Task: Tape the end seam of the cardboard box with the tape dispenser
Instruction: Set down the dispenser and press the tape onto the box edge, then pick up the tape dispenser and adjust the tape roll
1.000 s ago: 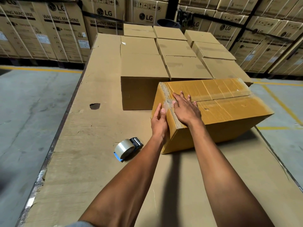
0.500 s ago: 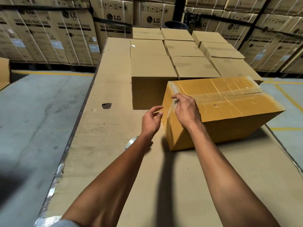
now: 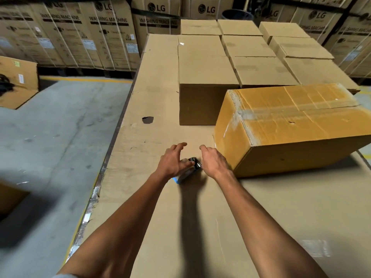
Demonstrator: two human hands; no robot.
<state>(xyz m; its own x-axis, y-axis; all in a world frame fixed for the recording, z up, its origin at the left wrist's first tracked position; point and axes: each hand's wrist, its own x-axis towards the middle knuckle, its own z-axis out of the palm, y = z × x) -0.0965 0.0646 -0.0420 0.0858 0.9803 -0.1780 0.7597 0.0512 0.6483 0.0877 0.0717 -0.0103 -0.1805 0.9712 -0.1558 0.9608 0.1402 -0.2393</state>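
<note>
**Both hands at the tape dispenser, box seam end facing them**

Left hand (image 3: 173, 161) fingers spread wide, lying over the tape dispenser (image 3: 188, 169); can't tell if it grips. Right hand (image 3: 213, 161) loosely curled, empty, just beside the dispenser's dark end. Dispenser lies on the table (image 3: 281, 217), mostly hidden, blue edge showing. Cardboard box (image 3: 291, 125) sits just right of the hands, near end turned toward them, clear tape wrinkled over that top edge. Plain brown boxes (image 3: 206, 77) packed behind it. Stacked washing machine cartons (image 3: 104, 37) along the back.
</note>
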